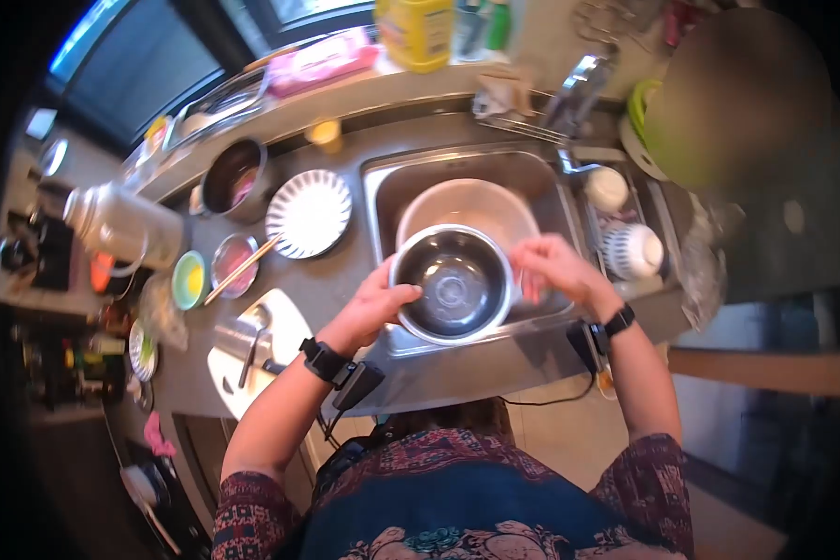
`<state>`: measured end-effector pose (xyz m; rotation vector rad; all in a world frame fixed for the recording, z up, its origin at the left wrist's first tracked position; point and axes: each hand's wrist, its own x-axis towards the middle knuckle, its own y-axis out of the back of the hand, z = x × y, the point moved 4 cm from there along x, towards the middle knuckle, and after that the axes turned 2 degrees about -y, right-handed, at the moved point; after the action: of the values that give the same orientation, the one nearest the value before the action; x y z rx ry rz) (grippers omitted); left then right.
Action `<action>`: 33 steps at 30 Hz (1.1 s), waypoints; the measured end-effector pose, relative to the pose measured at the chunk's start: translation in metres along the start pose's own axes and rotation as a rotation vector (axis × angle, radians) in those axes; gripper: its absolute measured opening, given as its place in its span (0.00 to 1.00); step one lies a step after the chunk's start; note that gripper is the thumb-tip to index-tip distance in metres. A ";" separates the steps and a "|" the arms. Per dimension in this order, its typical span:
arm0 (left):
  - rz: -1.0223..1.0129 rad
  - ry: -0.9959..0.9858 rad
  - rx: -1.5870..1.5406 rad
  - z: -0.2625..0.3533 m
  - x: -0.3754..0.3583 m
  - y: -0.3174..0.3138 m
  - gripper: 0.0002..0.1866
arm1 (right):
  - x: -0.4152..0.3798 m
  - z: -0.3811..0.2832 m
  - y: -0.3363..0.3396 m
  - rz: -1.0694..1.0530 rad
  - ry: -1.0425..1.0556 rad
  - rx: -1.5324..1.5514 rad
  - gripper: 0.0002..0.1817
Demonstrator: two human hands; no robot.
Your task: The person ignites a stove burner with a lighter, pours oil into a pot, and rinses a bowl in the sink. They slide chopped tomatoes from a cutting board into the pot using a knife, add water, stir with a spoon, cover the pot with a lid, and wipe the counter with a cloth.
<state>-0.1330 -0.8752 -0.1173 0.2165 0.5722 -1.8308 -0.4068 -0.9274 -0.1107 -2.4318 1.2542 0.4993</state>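
Observation:
My left hand grips the left rim of a shiny metal bowl, with the thumb over the inside edge. The bowl is tilted toward me and holds no visible food; light reflects off its bottom. My right hand is just right of the bowl's rim, its fingers bent and smeared by motion, so whether they hold anything cannot be made out. Behind and partly under the bowl, a larger pinkish basin sits in the steel sink.
Left of the sink are a striped plate, a dark pot, a small dish with chopsticks, a green bowl and a cutting board with a cleaver. The faucet rises behind; a ribbed white bowl stands right.

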 end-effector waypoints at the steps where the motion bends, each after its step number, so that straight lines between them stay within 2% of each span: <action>1: 0.048 0.024 0.020 -0.007 0.013 0.001 0.30 | 0.005 0.002 0.033 0.278 0.072 -0.099 0.11; 2: 0.063 0.029 0.023 -0.001 0.019 -0.004 0.30 | 0.015 0.007 0.067 0.542 0.144 -0.204 0.12; 4: 0.057 -0.085 -0.097 0.000 0.042 -0.011 0.30 | 0.024 0.005 0.142 1.084 0.316 -0.542 0.16; 6: 0.088 -0.139 -0.145 0.015 0.056 -0.024 0.27 | 0.038 0.005 0.193 1.301 0.385 -0.865 0.20; 10: 0.143 -0.183 -0.040 0.033 0.090 -0.037 0.26 | 0.101 0.059 0.294 1.198 0.352 -0.928 0.25; 11: 0.127 -0.221 -0.035 0.036 0.097 -0.040 0.26 | 0.104 0.063 0.302 1.160 0.328 -0.857 0.23; 13: 0.106 -0.233 -0.039 0.040 0.109 -0.045 0.26 | 0.083 0.041 0.271 1.204 0.307 -0.981 0.16; 14: 0.092 -0.241 -0.041 0.041 0.113 -0.048 0.25 | 0.080 0.041 0.267 1.182 0.295 -0.926 0.15; 15: 0.067 -0.238 -0.039 0.043 0.116 -0.050 0.30 | 0.078 0.042 0.267 1.162 0.283 -0.870 0.14; 20: 0.078 -0.181 -0.024 0.046 0.120 -0.059 0.26 | 0.067 0.037 0.248 1.126 0.310 -0.638 0.13; 23: 0.075 -0.179 -0.014 0.045 0.119 -0.060 0.24 | 0.067 0.034 0.247 1.181 0.271 -0.734 0.12; 27: 0.081 -0.174 -0.009 0.042 0.118 -0.057 0.23 | 0.063 0.026 0.241 1.275 0.360 -0.937 0.09; 33: 0.081 -0.173 0.005 0.035 0.116 -0.049 0.26 | 0.076 0.038 0.262 1.238 0.283 -0.804 0.08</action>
<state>-0.2133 -0.9786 -0.1222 0.0818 0.4322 -1.7526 -0.5877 -1.1053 -0.2186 -1.9046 3.1243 1.1471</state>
